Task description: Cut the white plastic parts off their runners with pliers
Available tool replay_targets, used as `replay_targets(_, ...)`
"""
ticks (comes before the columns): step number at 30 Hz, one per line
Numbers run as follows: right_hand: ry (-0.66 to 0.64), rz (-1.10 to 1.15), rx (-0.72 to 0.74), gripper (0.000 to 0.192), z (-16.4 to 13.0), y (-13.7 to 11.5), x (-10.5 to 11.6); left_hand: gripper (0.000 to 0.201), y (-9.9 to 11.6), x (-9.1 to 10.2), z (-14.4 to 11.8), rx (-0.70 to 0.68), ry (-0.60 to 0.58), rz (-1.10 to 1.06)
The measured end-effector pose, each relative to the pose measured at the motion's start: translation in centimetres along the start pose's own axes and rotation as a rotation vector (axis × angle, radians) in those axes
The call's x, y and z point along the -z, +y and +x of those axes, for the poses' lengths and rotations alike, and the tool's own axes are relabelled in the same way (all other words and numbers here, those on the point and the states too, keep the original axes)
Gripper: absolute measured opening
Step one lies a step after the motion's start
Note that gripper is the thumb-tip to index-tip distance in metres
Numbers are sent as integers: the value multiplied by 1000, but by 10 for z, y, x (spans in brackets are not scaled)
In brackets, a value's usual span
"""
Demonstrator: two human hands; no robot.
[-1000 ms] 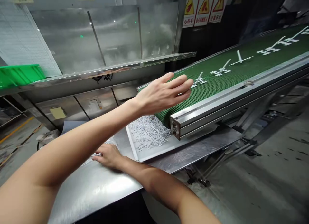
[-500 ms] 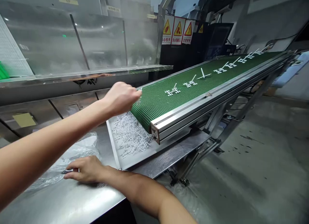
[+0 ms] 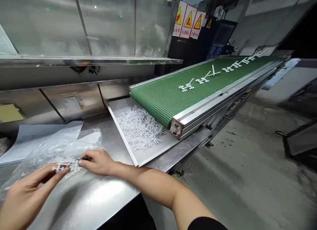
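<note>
Head view: white plastic part (image 3: 60,165) pinched in left hand (image 3: 26,197) fingertips.

Left hand (image 3: 27,193) w/ white part (image 3: 60,166), right hand (image 3: 97,162) on bag (image 3: 49,150)

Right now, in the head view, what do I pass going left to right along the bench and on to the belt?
left hand holding a white plastic part → right hand on the clear plastic bag → pile of white plastic parts in the metal tray → green conveyor belt → warning signs
</note>
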State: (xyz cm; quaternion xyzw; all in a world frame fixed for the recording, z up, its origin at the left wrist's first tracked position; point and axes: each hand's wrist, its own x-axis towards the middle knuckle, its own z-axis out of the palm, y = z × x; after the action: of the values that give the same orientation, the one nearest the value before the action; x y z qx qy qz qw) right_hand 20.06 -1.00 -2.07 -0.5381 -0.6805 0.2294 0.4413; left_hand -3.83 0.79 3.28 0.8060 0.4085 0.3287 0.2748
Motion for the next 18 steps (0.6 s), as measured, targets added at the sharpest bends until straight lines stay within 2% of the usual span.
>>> replay_targets(1, 25, 5, -12, 12, 1, 0, 3, 22, -1, -6, 0, 53, 50, 10)
replay_targets(4, 61, 41, -38, 10, 0, -1, 11, 37, 13, -26, 3, 24, 0, -53)
replay_targets(7, 91, 111, -59, 16, -7, -1, 19, 29, 22, -45, 6, -11, 36, -143)
replay_targets(10, 104, 187, -68, 22, -9, 5, 27, 22, 8, -55, 5, -43, 114, -197)
replay_targets(14, 86, 218, -61, 21, -11, 9, 31, 13, -10, -60, -4, -50, 31, -251)
replay_targets(18, 71, 70, 104, 14, -19, 1, 31, 14, -10, -60, -7, -95, -14, -268)
